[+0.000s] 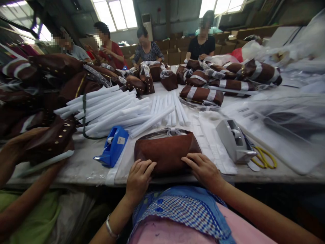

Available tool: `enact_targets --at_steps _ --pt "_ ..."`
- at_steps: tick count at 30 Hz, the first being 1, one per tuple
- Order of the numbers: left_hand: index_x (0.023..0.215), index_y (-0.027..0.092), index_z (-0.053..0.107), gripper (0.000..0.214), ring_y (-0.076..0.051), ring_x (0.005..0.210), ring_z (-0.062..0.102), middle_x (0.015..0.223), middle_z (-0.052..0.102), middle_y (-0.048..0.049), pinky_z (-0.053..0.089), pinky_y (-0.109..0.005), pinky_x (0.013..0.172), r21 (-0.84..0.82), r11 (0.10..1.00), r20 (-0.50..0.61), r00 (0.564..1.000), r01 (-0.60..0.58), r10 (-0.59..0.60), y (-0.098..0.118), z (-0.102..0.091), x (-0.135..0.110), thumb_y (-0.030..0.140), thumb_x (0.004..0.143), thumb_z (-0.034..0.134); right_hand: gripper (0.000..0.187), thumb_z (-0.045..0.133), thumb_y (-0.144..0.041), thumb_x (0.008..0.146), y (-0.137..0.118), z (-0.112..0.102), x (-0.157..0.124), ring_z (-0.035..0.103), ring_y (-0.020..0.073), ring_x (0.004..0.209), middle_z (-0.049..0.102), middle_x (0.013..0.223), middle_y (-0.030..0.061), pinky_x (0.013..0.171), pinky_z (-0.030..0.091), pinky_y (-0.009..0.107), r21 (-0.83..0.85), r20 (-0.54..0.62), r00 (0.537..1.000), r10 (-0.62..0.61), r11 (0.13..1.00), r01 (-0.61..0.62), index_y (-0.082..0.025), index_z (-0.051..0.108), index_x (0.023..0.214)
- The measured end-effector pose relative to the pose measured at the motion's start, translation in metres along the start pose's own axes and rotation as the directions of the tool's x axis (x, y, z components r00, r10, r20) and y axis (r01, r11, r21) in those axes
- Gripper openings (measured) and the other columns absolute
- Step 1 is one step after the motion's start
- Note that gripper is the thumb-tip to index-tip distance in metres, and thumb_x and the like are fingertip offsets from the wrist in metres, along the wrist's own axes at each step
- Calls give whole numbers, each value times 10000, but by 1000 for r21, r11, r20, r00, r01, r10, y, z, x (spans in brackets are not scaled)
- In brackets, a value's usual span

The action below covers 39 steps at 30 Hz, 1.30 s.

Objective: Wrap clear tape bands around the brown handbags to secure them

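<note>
A brown leather handbag [165,152] lies on its side at the near edge of the table, its wrapped strap along the far side. My left hand [141,174] holds the bag's near left part, with fingers bent over the leather and the thumb mostly hidden. On the right part, my right hand [203,167] grips the bag in the same way, fingertips pressed on its surface. A blue tape dispenser [113,145] stands left of the bag. To the right are a grey tape dispenser [233,140] and yellow-handled scissors [265,157].
White paper rolls [111,108] are piled beyond the bag. A brown bag with white bands [201,96] lies behind, before a row of more bags. Clear plastic sheets [284,125] cover the right side. At left, a co-worker's hands hold a studded brown bag [50,140]. Several people work opposite.
</note>
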<state>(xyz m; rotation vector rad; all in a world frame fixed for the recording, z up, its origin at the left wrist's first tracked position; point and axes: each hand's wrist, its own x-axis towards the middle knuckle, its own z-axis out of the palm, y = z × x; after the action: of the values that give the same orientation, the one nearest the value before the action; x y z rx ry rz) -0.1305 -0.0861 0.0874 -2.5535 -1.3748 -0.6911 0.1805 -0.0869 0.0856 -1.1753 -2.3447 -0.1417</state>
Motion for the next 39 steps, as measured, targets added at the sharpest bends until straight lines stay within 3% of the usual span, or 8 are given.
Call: enact_targets --at_steps 5,10,15,18,22,26,34,39 --pt "1004 235 684 265 -175 834 603 928 725 -2 395 -345 734 -16 999 -80 996 -40 39 6 19 2 56 908 515 214 507 -83 941 10 29 -11 546 193 799 681 899 61 707 456 337 57 -149 987 -62 996 72 -172 678 1033" --pt "916 231 667 238 -182 761 553 819 690 12 350 -353 662 13 999 -17 998 -53 53 7 20 8 48 896 516 204 522 -84 944 16 32 -11 545 195 811 686 917 68 725 455 339 26 -134 984 -122 992 126 -162 680 1045" --pt "1046 204 660 226 -188 861 565 961 709 -17 410 -360 823 40 996 -20 996 -86 86 4 16 5 81 922 516 347 494 -48 949 27 1 -12 577 221 1051 695 1113 100 975 456 381 -55 -59 962 -266 963 263 -131 619 1261" --pt "1255 199 599 381 -185 870 566 988 698 -22 424 -352 823 61 991 5 993 -116 116 2 18 5 55 919 490 348 462 -57 961 34 -7 -13 583 207 1024 698 1096 96 947 466 354 -57 -70 955 -288 957 284 -143 626 1256" --pt "1465 264 431 651 -177 772 539 869 648 4 407 -323 668 74 990 142 984 -120 109 1 23 13 -3 872 470 240 474 -86 973 39 13 -9 550 170 817 688 904 56 764 452 307 -12 -105 967 -234 972 234 -174 688 1032" --pt "1486 302 407 698 -179 776 527 837 615 8 410 -320 664 65 992 209 974 -104 88 -2 28 20 -4 863 480 264 482 -100 977 39 41 -8 420 154 643 580 659 10 607 327 308 -34 -192 959 -210 978 208 -194 677 826" --pt "1481 342 408 583 -111 746 568 863 649 24 387 -298 702 84 962 -47 963 -261 266 -17 65 -4 98 963 516 254 478 -100 985 43 52 -11 401 150 646 568 665 6 606 301 303 5 -207 951 -228 972 234 -191 656 829" --pt "1455 317 453 546 -115 703 555 806 625 21 384 -291 668 124 963 -75 966 -238 248 -14 74 -2 91 961 511 307 428 -86 980 42 46 -7 399 153 638 520 651 2 601 305 298 -18 -178 955 -239 971 240 -194 619 766"
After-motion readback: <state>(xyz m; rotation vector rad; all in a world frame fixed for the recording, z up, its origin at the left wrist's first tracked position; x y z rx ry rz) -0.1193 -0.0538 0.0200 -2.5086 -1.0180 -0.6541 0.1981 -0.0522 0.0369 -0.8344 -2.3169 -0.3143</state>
